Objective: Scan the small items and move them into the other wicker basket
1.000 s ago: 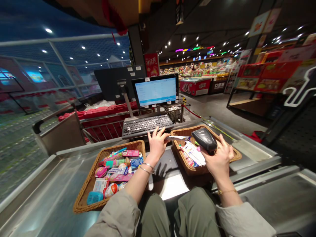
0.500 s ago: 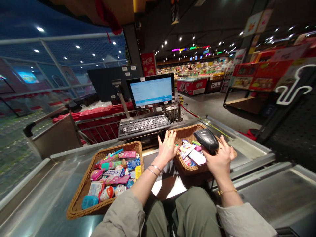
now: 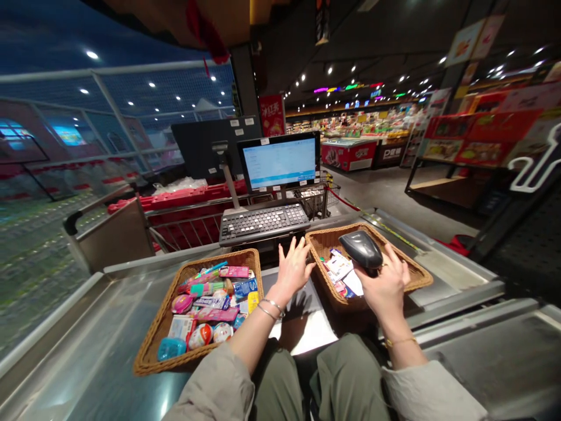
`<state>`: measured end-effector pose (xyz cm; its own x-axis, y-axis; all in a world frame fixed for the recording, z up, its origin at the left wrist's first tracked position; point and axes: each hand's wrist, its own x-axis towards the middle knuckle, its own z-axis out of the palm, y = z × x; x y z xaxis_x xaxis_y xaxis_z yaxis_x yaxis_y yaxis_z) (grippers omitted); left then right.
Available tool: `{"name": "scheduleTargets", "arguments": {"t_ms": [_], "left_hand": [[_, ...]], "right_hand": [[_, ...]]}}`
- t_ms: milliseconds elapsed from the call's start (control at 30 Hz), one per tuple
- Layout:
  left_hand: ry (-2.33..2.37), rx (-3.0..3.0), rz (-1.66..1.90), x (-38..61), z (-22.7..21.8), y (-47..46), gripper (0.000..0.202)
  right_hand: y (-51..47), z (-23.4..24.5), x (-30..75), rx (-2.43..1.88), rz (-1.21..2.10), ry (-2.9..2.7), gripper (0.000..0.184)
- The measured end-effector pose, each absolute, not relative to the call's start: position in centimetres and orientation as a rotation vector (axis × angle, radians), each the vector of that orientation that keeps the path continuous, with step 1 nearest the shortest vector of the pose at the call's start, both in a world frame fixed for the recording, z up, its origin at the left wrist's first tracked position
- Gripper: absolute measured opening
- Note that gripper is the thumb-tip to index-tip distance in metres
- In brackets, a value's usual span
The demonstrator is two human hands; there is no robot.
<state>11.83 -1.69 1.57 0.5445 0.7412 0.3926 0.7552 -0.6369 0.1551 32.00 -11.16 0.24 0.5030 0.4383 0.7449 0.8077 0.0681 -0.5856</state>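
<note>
My right hand [image 3: 383, 279] is wrapped round a black barcode scanner [image 3: 362, 248], holding it over the right wicker basket [image 3: 412, 285]. Under the scanner lie small packets [image 3: 339, 269] in white, pink and purple, partly covered by it and by the hand. My left hand [image 3: 293, 268], fingers spread and holding nothing, hovers between the two baskets, close to the right one's left edge. On the left, another wicker basket [image 3: 152, 327] is full of small packaged goods: colourful packets, a pink round case [image 3: 182, 303], a blue box [image 3: 171, 349] and a red-and-white egg [image 3: 200, 337].
Behind my hands stand a keyboard [image 3: 265, 223] and a lit monitor [image 3: 280, 162]. The baskets sit on a metal checkout counter [image 3: 100, 327]. A shopping cart [image 3: 193, 229] is beyond it. To the right, a white hook [image 3: 534, 164] hangs on a dark panel.
The view has turned slightly left, so the scene sits further right. My left hand has drawn back from over the right basket's edge. The scanner stays in my right hand above that basket.
</note>
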Motion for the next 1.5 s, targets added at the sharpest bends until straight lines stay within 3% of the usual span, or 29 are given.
{"name": "scheduleTargets", "arguments": {"t_ms": [900,1333,1500], "left_hand": [[-1.703,-2.501,-0.568,-2.2,-1.7,-2.1,0.055],[-1.934,-2.228,-0.279,-9.1,-1.2,-2.6,0.046],[-1.964,-2.16,-0.139,-8.4,-1.5,-2.1,0.053]], "right_hand": [[-8.1,-0.7,25.0,-1.49,-0.278,-1.363,0.042],[-7.2,-1.0,23.1,-1.469,-0.199,-1.396,0.038],[-7.3,-0.9,22.9,-1.458,-0.224,-1.401,0.037]]}}
